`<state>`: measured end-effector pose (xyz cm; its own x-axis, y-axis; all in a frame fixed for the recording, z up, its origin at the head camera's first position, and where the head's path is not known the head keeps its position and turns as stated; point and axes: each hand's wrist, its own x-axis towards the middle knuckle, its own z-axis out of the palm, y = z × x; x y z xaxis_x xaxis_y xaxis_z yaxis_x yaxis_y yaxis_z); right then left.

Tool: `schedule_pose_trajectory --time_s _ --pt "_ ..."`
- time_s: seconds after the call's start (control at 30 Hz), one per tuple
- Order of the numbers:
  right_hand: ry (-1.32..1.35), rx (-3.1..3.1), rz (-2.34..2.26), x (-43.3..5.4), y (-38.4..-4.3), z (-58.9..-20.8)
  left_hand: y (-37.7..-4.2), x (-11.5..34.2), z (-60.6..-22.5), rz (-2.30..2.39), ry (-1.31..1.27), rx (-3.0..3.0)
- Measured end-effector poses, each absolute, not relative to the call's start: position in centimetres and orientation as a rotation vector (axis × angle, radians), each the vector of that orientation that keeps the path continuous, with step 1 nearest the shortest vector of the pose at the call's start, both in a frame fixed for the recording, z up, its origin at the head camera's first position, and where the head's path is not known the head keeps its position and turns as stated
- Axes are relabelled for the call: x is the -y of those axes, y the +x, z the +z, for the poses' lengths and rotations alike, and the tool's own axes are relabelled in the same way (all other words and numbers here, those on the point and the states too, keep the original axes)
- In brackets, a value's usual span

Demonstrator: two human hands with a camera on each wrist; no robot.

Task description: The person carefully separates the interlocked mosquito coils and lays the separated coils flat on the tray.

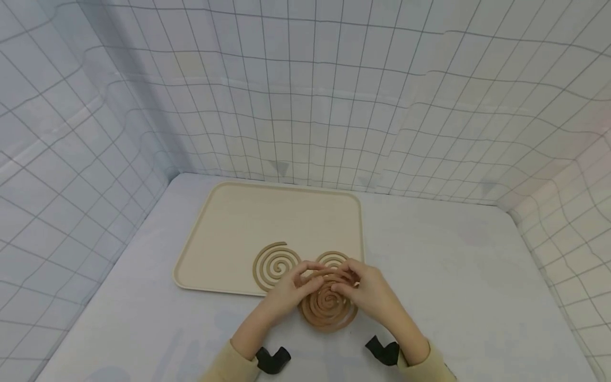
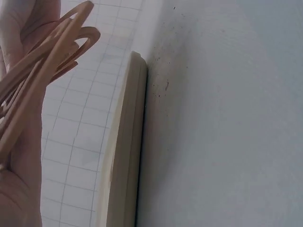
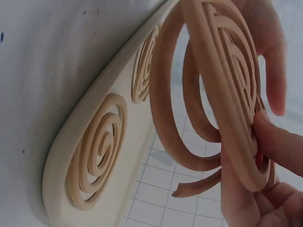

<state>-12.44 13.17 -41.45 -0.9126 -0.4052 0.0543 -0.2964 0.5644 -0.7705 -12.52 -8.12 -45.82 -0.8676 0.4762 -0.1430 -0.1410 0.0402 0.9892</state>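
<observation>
Above the table, just in front of the tray, both hands hold brown mosquito coils [image 1: 329, 321], at least two nested together. The left hand [image 1: 284, 297] pinches their left upper side between thumb and fingers. On the opposite side, the right hand [image 1: 374, 292] grips the upper right edge. Seen from the right wrist, the coils [image 3: 163, 94] are partly spread apart, with one loose tail end hanging out. The left wrist view shows their edges [image 2: 57, 52] crossing at an angle.
A beige tray [image 1: 286, 212] lies behind the hands. On it are two paler mosquito coils: one at left [image 1: 258, 263], another at right [image 1: 332, 253] partly hidden by the hands. Black pieces [image 1: 273, 362] sit by the wrists. Grid-patterned cloth walls [image 1: 334, 106] surround the white table.
</observation>
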Motion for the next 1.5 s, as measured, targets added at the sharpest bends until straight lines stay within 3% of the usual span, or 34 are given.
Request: schedule_pose_trajectory --time_s 0.2,0.57,0.87,1.5 --pt "-0.756 -2.558 -1.295 -13.4 -12.6 -41.1 -12.9 8.7 -46.1 2.017 0.12 -1.388" --pt "-0.982 -2.465 -1.305 -13.4 -12.6 -40.7 -13.2 8.9 -47.2 1.874 0.246 -1.236" --pt "-0.992 -2.443 -1.303 -13.5 -12.7 -40.2 -13.1 8.9 -47.9 1.89 0.417 -1.105" --pt "-1.084 -2.502 -1.106 -12.7 -12.4 -39.4 -13.5 8.2 -47.3 1.838 0.391 -1.126"
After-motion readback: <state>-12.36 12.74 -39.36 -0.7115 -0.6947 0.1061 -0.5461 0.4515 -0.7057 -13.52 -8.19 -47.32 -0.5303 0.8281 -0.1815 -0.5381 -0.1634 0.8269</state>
